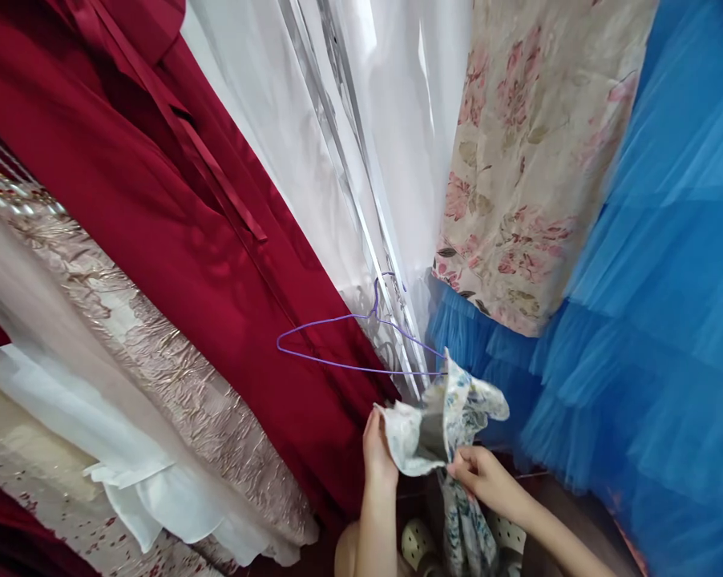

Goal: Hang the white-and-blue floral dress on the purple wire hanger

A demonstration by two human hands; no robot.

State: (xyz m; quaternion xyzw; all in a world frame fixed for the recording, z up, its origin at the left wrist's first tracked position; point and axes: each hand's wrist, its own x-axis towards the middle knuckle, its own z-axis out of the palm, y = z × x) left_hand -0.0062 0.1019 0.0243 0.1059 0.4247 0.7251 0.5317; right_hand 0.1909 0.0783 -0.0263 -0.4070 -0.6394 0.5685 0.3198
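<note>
A white garment [458,401] with a blue and green floral print hangs down between my hands, its opening facing up. My left hand [378,450] grips the left edge of that opening. Further right, my right hand [475,473] pinches the front edge between thumb and fingers. A thin purple wire hanger [329,365] has its right end inside the garment's right shoulder. The hanger's left arm sticks out bare in front of a red dress, and its hook points up beside white ribbons.
A long red dress [217,240], a white dress [265,104], a beige floral dress [518,176] and a blue tulle dress [668,320] hang ahead. Pale textured gowns [175,385] hang at left. Light clogs [418,545] show on the floor below.
</note>
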